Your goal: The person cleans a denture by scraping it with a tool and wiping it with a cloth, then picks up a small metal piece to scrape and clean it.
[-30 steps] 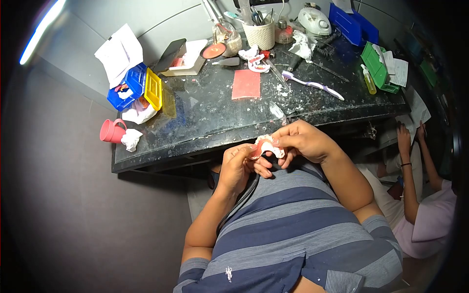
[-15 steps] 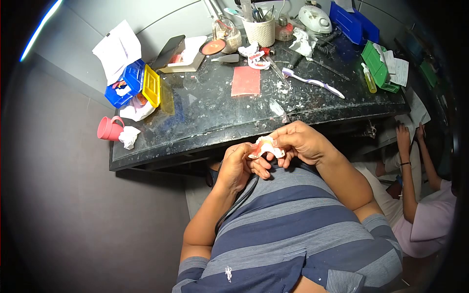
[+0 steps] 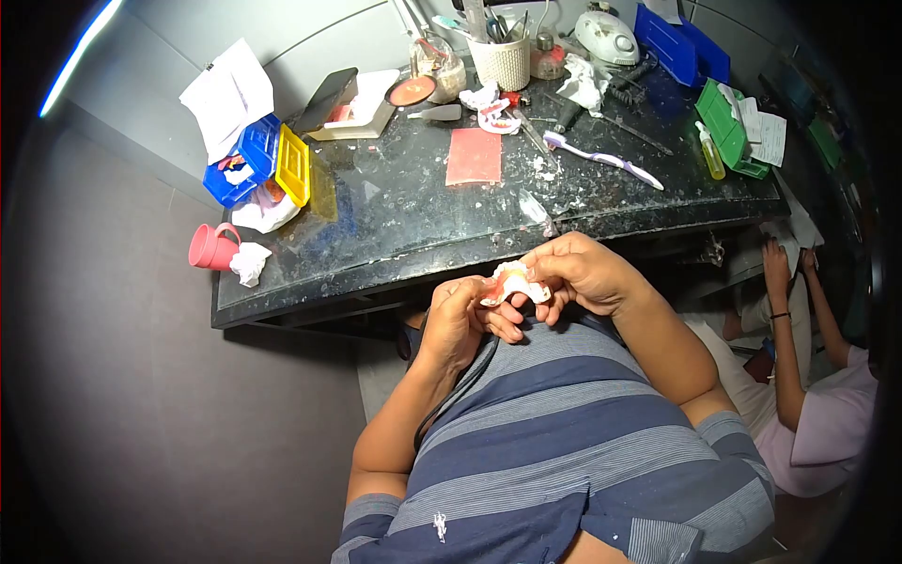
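Note:
Between my two hands, in front of my striped shirt, is a dental cast (image 3: 516, 282), white with reddish-pink wax on it. My left hand (image 3: 462, 308) grips its left end, thumb on top and fingers underneath. On the other end, my right hand (image 3: 575, 275) pinches it between thumb and fingers. The fingers hide parts of both ends. Just beyond the hands runs the front edge of the black bench (image 3: 404, 216). A flat pink wax sheet (image 3: 474, 156) lies on the bench, with another white-and-pink dental model (image 3: 496, 117) behind it.
A purple-and-white toothbrush (image 3: 601, 157) and a knife-like tool (image 3: 532, 132) lie on the bench. At left are a blue-and-yellow bin (image 3: 292, 167) and a pink mug (image 3: 212, 246); at right, a green bin (image 3: 723, 127). A co-worker's arms (image 3: 783, 320) hold paper at far right.
Almost nothing differs. Both hands keep hold of the dental cast in nearly the same place, and the co-worker's hands at the right have shifted slightly with the paper.

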{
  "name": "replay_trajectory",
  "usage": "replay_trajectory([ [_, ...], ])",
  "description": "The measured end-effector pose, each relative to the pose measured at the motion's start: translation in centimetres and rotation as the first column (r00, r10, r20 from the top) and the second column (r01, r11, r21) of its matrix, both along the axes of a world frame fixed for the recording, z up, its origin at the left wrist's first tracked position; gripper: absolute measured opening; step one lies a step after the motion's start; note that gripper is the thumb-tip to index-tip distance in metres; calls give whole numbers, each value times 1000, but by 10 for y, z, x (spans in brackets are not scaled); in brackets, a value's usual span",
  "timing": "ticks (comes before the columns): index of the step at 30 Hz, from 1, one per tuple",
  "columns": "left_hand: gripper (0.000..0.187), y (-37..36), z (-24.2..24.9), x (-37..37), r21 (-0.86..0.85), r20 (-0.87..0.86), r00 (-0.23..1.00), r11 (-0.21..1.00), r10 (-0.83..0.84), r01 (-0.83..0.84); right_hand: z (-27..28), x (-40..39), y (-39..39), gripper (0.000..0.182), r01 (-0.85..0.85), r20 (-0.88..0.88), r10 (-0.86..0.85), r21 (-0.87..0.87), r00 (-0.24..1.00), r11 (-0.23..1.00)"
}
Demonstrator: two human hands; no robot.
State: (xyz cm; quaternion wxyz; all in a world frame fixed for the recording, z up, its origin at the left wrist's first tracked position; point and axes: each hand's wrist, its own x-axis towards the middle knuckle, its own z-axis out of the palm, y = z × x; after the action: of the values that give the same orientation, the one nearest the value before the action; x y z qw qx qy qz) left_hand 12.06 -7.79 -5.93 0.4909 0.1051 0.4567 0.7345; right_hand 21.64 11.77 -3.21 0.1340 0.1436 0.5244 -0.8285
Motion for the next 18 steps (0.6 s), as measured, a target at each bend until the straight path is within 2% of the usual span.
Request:
replay_trajectory([
  [5,38,0,1,-1,8,33,999,1000,0,-1,0,1,-1,25,-7,-23,7,20,1000,1000],
  [11,42,-2,1,-2,23,-61,997,998,-54,56,6,3,-2,25,-21,-43,24,67,999,998],
  [13,42,-6,11,0,131,-155,987,990,-38,59,7,5,4,25,-45,-67,37,-126,997,991],
  [14,45,-11,14,1,133,-297,955,990,-3,44,10,7,5,25,-42,-64,34,-127,997,991],
  [16,40,-10,21,10,243,-469,870,969,153,-39,22,12,3,27,-21,-105,0,-195,994,981],
  [18,38,-13,30,15,259,-557,813,966,167,-21,29,18,5,30,-34,-112,10,-221,994,975],
])
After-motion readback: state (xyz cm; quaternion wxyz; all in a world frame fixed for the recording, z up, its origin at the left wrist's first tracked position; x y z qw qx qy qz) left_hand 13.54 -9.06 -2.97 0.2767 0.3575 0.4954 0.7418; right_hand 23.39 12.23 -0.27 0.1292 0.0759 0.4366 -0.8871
